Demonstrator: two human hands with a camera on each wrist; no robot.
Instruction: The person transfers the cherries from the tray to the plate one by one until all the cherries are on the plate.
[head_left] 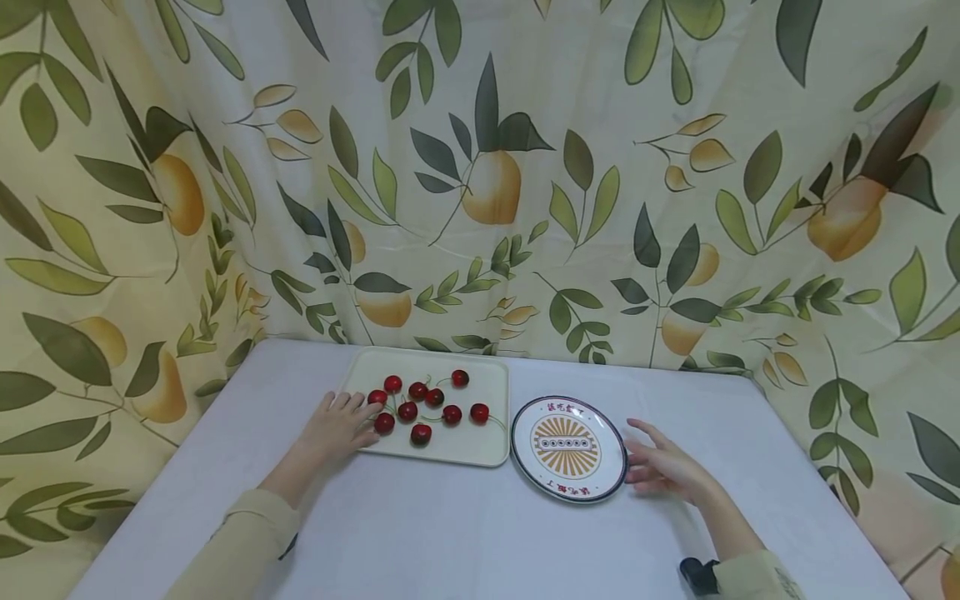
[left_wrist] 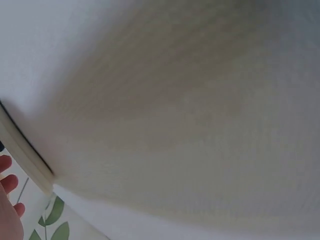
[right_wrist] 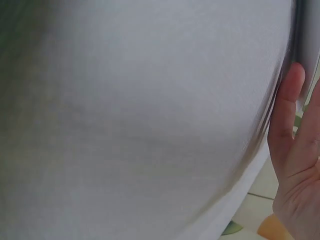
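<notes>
My left hand [head_left: 339,429] is at the left end of a cream rectangular tray [head_left: 480,452], its fingers reaching over the rim beside the nearest red cherries [head_left: 384,423]. Several more cherries, some with green stems, lie spread over the tray. In the left wrist view, the fingers [left_wrist: 10,183] show loosely bent past the tray's edge. To the right of the tray lies a round white plate [head_left: 567,467] with a dark rim, an orange sunburst and red characters. Beside its right rim is my right hand [head_left: 667,468], fingers extended and fingertips right at the edge.
A white-covered table [head_left: 465,533] carries everything. Behind it and along the sides hangs a cream curtain [head_left: 525,250] printed with leaves and orange fruit. Tray and plate stand nearly edge to edge. A black strap [head_left: 699,575] circles the right wrist.
</notes>
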